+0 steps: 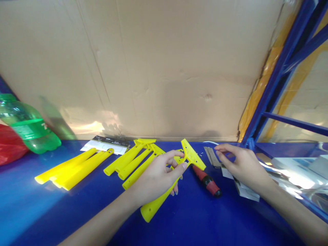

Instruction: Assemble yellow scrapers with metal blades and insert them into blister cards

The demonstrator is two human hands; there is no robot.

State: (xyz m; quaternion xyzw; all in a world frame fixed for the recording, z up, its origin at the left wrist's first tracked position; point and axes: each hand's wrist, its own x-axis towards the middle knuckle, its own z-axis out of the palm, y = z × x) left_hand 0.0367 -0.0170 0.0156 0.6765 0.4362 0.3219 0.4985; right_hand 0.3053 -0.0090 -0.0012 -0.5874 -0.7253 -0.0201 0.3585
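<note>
My left hand (160, 176) is closed round a yellow plastic scraper handle (193, 155). Its wide, flat head with small holes points up and right, and the hollow grip end shows below my palm. My right hand (241, 162) hovers at the right, thumb and index fingertips nearly together beside a stack of thin metal blades (212, 157). Whether anything tiny sits between those fingertips cannot be made out. Between the hands a red and black screwdriver handle (208, 184) lies on the table, its front end hidden behind the scraper head.
More yellow scrapers (135, 160) lie left of my left hand. Further left are yellow handles (82, 169) beside printed cards (106, 145). A green bottle (33, 128) and red bag (11, 145) stand at far left. Clear plastic packaging (294, 174) and a blue frame (282, 71) are right.
</note>
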